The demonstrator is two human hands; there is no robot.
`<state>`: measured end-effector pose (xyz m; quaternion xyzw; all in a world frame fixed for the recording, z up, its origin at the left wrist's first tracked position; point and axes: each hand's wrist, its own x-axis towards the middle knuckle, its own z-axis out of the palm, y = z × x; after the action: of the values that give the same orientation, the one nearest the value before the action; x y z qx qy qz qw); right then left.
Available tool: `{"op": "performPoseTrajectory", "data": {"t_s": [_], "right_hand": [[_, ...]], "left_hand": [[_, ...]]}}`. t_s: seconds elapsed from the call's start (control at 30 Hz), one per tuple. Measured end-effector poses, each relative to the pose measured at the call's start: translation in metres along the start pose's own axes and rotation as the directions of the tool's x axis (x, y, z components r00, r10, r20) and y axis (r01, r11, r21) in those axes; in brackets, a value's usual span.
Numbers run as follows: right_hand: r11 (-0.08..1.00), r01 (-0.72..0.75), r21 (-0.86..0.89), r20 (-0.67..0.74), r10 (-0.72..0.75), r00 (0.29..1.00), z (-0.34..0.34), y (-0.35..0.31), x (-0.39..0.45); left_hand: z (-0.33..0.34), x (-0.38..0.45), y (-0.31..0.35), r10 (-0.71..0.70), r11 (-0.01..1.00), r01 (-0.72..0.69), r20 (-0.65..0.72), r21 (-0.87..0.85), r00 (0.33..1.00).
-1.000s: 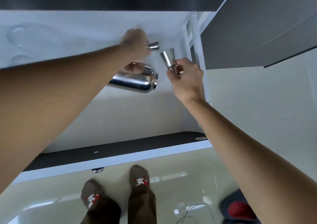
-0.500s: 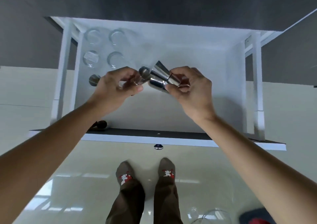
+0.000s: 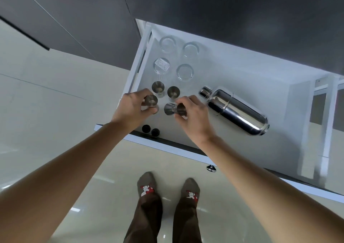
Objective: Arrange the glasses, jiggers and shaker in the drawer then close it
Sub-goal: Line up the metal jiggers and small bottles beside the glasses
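Observation:
The white drawer (image 3: 242,79) is pulled open below me. Several clear glasses (image 3: 185,72) stand in its far left corner. In front of them two steel jiggers (image 3: 157,87) (image 3: 173,92) stand upright. My left hand (image 3: 133,109) grips a third jigger (image 3: 151,101) upright near the drawer's left wall. A fourth jigger (image 3: 173,109), tilted on its side, is held in my right hand (image 3: 193,116) just to the right. The chrome shaker (image 3: 236,110) lies on its side in the middle of the drawer, apart from both hands.
Two small black round objects (image 3: 150,130) sit by the drawer's front left edge. A metal knob (image 3: 211,168) sticks out of the drawer front (image 3: 167,148). Dark cabinet fronts (image 3: 223,10) hang above. My socked feet (image 3: 167,188) stand on the glossy floor.
The view has swung so the whole drawer shows. Both hands have carried their jiggers down and left, beside the two standing jiggers. The shaker now lies in the drawer.

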<state>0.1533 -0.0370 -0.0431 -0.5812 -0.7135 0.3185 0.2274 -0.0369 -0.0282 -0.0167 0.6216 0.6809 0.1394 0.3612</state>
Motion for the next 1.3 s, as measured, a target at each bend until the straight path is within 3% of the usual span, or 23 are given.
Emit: {"op": "performPoseTrajectory", "data": {"t_s": [0.23,0.6,0.83,1.13,1.2,1.3], "right_hand": [[0.992,0.015,-0.126,0.055,-0.008,0.998,0.028,-0.001,0.01],[0.981,0.075,-0.179,0.076,-0.063,0.995,0.034,0.003,0.008],[0.995,-0.021,-0.102,0.056,0.027,0.998,0.038,0.0,0.011],[0.996,-0.078,-0.041,0.101,0.082,0.992,0.029,0.001,0.01],[0.995,-0.068,-0.068,0.061,0.073,0.995,0.016,0.006,0.007],[0.975,-0.008,-0.224,-0.179,-0.033,0.983,-0.018,0.028,0.008]], "left_hand": [[0.013,0.016,-0.011,0.152,0.974,-0.157,0.039,0.162,0.988],[0.014,0.017,-0.015,0.131,0.971,-0.147,0.094,0.189,0.987],[0.013,0.02,-0.01,0.064,0.949,-0.072,0.036,0.307,0.997],[0.007,0.017,0.003,0.051,0.945,-0.054,0.015,0.323,0.999],[0.005,0.015,0.012,0.09,0.948,-0.073,-0.041,0.308,0.995],[0.007,0.014,0.036,0.214,0.958,-0.184,-0.122,0.22,0.969]]}}
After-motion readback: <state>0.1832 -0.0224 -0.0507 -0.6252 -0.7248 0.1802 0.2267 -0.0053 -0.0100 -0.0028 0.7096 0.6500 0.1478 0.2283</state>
